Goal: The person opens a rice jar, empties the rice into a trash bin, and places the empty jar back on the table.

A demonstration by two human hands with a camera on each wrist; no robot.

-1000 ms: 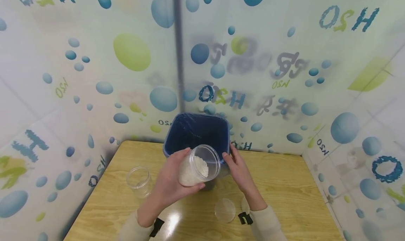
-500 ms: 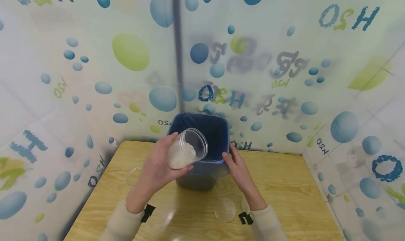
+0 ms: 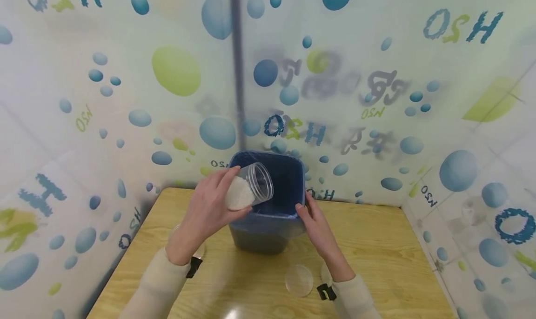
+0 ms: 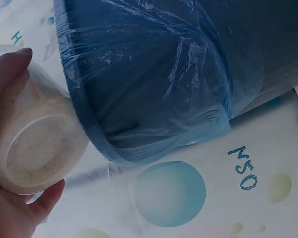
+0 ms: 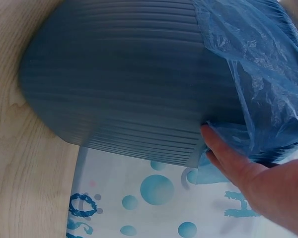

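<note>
My left hand grips a clear plastic jar, partly full of white grains that look like rice. The jar lies tilted, its open mouth facing right over the bin's opening. In the left wrist view, the jar's round base shows between thumb and fingers. A blue trash bin stands upright, lined with a thin blue plastic bag folded over its rim. At the bin's right front corner, my right hand holds the side just below the rim, thumb in front. Its fingers are partly hidden.
A clear round lid lies on the wooden table in front of the bin. Another round lid is partly covered by the right wrist. Behind the left wrist, a clear container is mostly hidden. Patterned curtains enclose the table.
My left hand has moved left and slightly away from me with the jar, turning its mouth further toward the bin's opening. The right hand has stayed at the bin's corner.
</note>
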